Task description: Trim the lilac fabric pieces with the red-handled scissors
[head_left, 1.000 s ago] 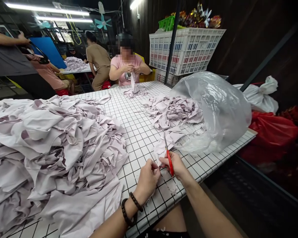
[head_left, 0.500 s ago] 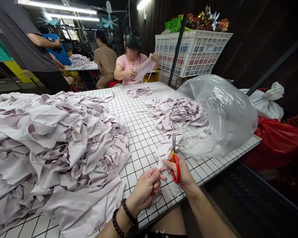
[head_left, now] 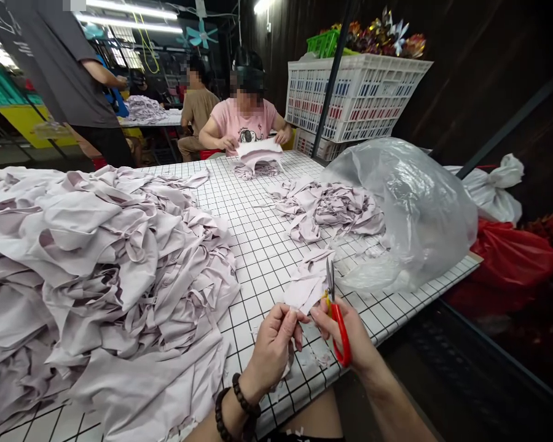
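Note:
My left hand [head_left: 279,344], with dark beaded bracelets at the wrist, pinches the near end of a pale pinkish fabric piece [head_left: 306,282]. The rest of that piece lies on the white table [head_left: 258,258] with its black grid. In my right hand [head_left: 350,334] are scissors [head_left: 340,334] with red handles and a touch of yellow near the pivot. Their narrow blades point up and away, just right of the fabric. The right fingertips come close to the left ones; whether they touch the cloth I cannot tell.
A large heap of the same fabric [head_left: 120,264] covers the left side. A smaller pile [head_left: 336,209] lies beside a clear plastic bag [head_left: 410,215] on the right. Across the table sits a person in pink [head_left: 244,120] holding fabric. White crates [head_left: 354,92] stand behind.
My right hand with the scissors has shifted slightly right and down. My left hand's fingers have turned on the fabric's end. The person opposite has lowered their piece to the table.

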Demonstrator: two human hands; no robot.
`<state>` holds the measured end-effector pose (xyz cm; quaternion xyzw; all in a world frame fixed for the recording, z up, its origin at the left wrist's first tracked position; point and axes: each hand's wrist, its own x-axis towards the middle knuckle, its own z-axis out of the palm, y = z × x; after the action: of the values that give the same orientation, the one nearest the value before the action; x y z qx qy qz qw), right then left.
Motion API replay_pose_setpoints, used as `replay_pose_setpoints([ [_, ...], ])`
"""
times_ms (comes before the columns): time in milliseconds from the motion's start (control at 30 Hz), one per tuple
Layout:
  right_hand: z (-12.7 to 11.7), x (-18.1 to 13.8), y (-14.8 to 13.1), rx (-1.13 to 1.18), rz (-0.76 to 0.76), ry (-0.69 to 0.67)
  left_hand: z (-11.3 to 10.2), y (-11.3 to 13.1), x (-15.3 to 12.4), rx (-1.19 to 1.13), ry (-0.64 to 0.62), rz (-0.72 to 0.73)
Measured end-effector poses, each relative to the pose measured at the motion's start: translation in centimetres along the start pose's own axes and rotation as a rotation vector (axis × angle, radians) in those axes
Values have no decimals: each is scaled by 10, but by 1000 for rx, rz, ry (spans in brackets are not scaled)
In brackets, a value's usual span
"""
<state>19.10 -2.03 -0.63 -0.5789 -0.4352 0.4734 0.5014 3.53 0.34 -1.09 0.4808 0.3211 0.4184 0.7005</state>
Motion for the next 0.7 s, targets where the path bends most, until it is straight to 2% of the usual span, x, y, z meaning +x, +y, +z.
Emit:
replay_pose_setpoints([
  [133,-28,-12,-14,-516,-34,-72,-3,-2,1,97,26,23],
  [233,-33,-23,-18,-745,-77,-117,-5,-6,1,134,13,12],
  [467,-24,-27,-17,-952,-138,-104,-8,-13,0,170,-43,21],
  [700,-21,-26,-22,-1040,-197,-71,-10,-11,0,220,-68,12],
])
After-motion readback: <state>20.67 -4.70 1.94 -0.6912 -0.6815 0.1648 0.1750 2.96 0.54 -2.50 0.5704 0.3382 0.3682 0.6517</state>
